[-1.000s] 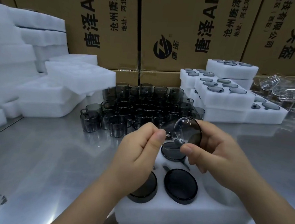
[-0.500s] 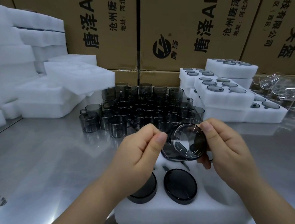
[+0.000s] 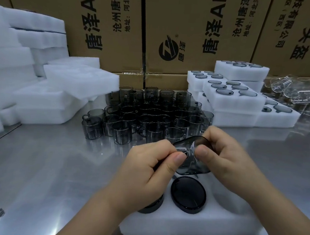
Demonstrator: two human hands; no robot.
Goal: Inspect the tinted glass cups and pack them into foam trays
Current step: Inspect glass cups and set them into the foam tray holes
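Note:
Both hands hold one tinted glass cup (image 3: 193,162) above the white foam tray (image 3: 184,225) near the table's front. My left hand (image 3: 151,174) pinches the cup's handle between thumb and forefinger. My right hand (image 3: 225,158) grips the cup's body from the right, its thumb on the side wall. The cup is tilted, with its side toward me. Upside-down dark cups sit in the tray: one (image 3: 188,194) shows fully, another (image 3: 151,207) is partly hidden under my left hand. A cluster of several tinted cups (image 3: 146,116) stands behind on the steel table.
Filled foam trays (image 3: 233,97) are stacked at the back right, with clear glass cups (image 3: 297,91) beyond them. Stacks of foam trays (image 3: 41,88) without cups fill the left side. Cardboard boxes (image 3: 176,26) wall off the back.
The cup has been turned: its round end faced me before, now its side wall does. It sits slightly lower, and my right thumb has moved onto the wall.

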